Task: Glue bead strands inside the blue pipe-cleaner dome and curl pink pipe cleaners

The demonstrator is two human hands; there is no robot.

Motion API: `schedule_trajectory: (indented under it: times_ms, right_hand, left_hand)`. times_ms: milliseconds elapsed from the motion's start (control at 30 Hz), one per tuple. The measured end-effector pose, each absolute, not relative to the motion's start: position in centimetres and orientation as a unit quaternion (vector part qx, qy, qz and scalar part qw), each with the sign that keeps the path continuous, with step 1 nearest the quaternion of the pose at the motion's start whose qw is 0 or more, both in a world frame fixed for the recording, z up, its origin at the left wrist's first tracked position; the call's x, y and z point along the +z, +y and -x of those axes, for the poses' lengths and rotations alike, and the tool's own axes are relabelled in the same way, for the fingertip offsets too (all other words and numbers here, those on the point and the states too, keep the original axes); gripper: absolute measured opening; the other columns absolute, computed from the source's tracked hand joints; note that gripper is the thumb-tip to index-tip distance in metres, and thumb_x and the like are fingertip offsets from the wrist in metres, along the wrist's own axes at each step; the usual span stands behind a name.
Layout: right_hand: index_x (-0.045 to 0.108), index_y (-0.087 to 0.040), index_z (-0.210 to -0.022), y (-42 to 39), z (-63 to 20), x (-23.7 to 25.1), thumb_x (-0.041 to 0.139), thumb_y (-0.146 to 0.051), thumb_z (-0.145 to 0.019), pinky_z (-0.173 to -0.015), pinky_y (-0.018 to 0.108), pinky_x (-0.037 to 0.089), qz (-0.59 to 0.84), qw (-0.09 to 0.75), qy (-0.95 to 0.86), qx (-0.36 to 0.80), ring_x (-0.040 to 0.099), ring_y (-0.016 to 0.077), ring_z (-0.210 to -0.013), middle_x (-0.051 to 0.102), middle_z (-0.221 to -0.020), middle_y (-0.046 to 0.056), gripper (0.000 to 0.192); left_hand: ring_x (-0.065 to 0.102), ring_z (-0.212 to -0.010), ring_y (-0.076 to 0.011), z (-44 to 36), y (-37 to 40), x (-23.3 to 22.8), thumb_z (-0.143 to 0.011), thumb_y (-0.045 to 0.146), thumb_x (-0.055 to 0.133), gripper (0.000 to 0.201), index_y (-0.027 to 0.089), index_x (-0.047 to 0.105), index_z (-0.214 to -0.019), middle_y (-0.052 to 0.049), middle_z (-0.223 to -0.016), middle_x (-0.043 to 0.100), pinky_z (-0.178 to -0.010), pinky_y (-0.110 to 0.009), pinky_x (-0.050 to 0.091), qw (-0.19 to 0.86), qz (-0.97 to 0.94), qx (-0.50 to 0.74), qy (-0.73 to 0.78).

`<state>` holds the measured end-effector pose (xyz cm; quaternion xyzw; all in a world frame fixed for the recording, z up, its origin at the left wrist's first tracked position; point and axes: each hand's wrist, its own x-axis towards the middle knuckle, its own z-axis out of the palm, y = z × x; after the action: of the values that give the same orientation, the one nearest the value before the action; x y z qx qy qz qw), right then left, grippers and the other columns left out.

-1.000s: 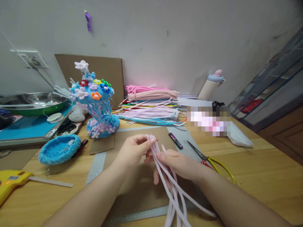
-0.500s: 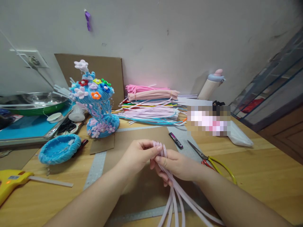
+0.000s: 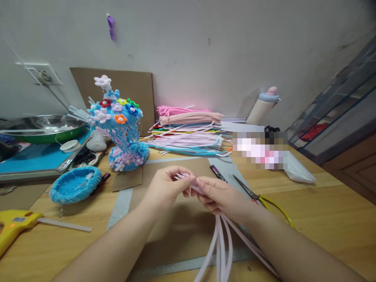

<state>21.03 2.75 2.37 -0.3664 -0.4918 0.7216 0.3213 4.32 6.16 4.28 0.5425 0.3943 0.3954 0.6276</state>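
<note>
Since a moment ago the pale pink pipe cleaners (image 3: 221,243) have been tipped over: their upper ends, which stood up between the fingers, now lie nearly flat and point toward the blue flower sculpture (image 3: 122,129), and both hands have closed in over them. The left hand (image 3: 166,188) pinches those tips between thumb and forefinger, and the right hand (image 3: 223,197) is clenched around the bundle just beside it, fingertips touching. Below the right hand the loose strands hang down and fan out over the brown cardboard mat (image 3: 164,235). Beyond the hands, on the far side from the sculpture, lie the yellow-handled scissors (image 3: 264,199) and, near them, a small dark tube (image 3: 217,173). Behind the sculpture's right side sits the stack of coloured pipe cleaners (image 3: 189,129). In front of the sculpture rests a blue fuzzy dish (image 3: 75,184), and nearer still, at the frame's edge, a yellow glue gun (image 3: 14,225).
</note>
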Motion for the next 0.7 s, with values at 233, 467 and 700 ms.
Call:
schedule_trajectory:
  times_ms: [233,467,700]
  right_hand:
    - [0.055,-0.017,-0.079,2.5,-21.7,2.6,0.044,-0.053,-0.093,-0.043,0.022,0.017,0.432,0.342,-0.617,0.562,0.024,0.0076,-0.047,0.032,-0.055,-0.008,0.040]
    - [0.051,-0.018,-0.075,2.5,-22.1,2.6,0.043,-0.051,-0.094,-0.043,0.022,0.016,0.431,0.331,-0.626,0.560,0.024,0.0075,-0.046,0.031,-0.053,-0.008,0.039]
    - [0.050,-0.018,-0.075,2.3,-21.9,3.0,0.041,-0.050,-0.095,-0.045,0.023,0.019,0.439,0.303,-0.655,0.536,0.026,0.0089,-0.050,0.032,-0.056,-0.007,0.039]
  left_hand:
    - [0.053,-0.049,-0.0098,-4.0,5.9,5.0,-0.068,0.031,0.075,0.019,0.014,0.068,-0.071,0.000,-0.059,0.065,-0.050,-0.022,0.043,0.602,-0.550,0.416,0.401]
    - [0.051,-0.055,-0.0085,-2.8,6.9,5.3,-0.075,0.033,0.069,0.019,0.016,0.064,-0.072,0.002,-0.062,0.061,-0.052,-0.019,0.041,0.558,-0.583,0.428,0.407]
    - [0.056,-0.070,-0.0126,-2.0,7.2,5.9,-0.080,0.035,0.063,0.019,0.016,0.066,-0.079,-0.001,-0.074,0.063,-0.064,-0.022,0.043,0.538,-0.654,0.357,0.395]
